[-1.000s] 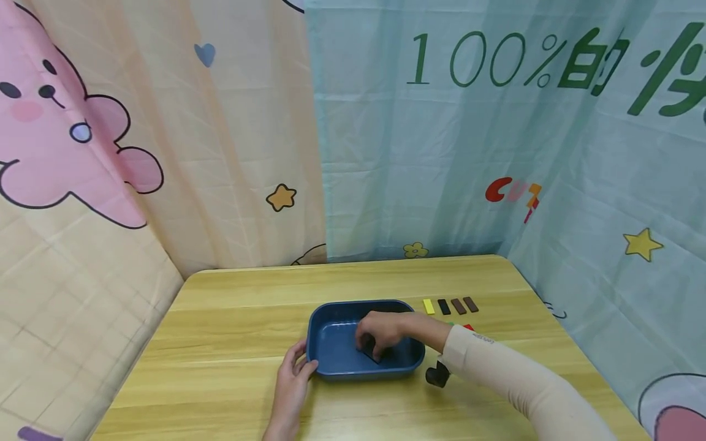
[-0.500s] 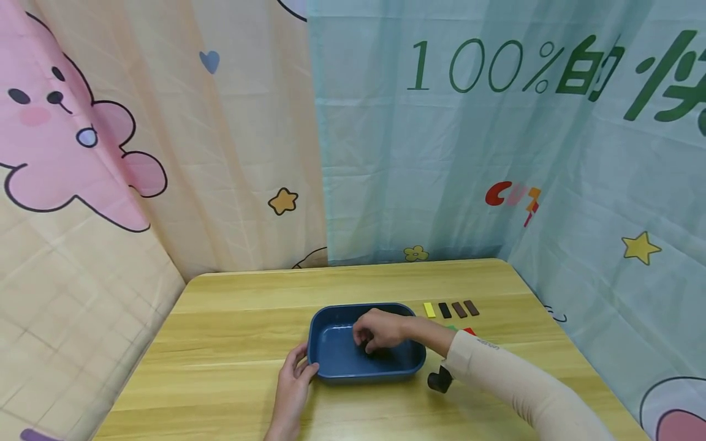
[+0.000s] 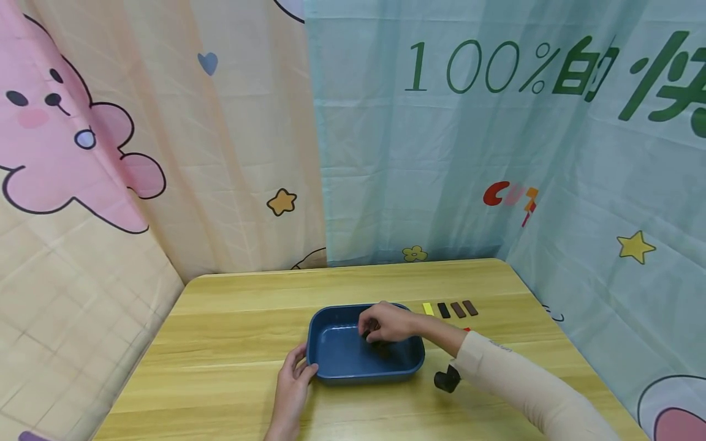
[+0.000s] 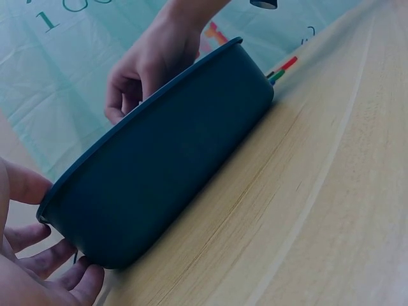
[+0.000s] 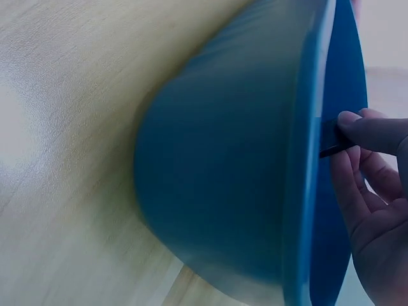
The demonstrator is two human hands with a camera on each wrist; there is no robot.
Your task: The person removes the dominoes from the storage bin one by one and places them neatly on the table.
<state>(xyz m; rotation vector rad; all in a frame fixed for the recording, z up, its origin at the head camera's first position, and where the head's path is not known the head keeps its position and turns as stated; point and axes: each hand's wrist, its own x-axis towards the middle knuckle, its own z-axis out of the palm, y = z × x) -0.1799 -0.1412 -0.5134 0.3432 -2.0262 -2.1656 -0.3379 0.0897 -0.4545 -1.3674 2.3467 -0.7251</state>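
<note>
A deep blue rectangular basin (image 3: 366,375) with rounded corners sits on the wooden table. At its left end my left hand (image 3: 292,381) holds it, thumb by the front corner and fingers along the side. In the left wrist view those fingertips (image 4: 52,258) meet the outer wall just under the rim. My right hand (image 3: 388,323) reaches inside the basin from the right. Between thumb and fingers it pinches a thin dark flat piece (image 5: 333,150), seen at the rim in the right wrist view. The basin's floor under that hand is partly hidden.
Behind the basin's right end lie a yellow tile (image 3: 428,309), a black tile (image 3: 444,310) and two brown tiles (image 3: 458,310). A red piece (image 4: 290,62) and a green piece (image 4: 277,76) lie nearby, partly hidden. A small black device (image 3: 447,379) hangs at my right wrist. Curtains (image 3: 386,153) stand behind the table.
My right hand has lifted a little from the basin's floor and shifted slightly right. The dark piece, seen flat under its fingers earlier, is now mostly hidden. My left hand stays on the basin.
</note>
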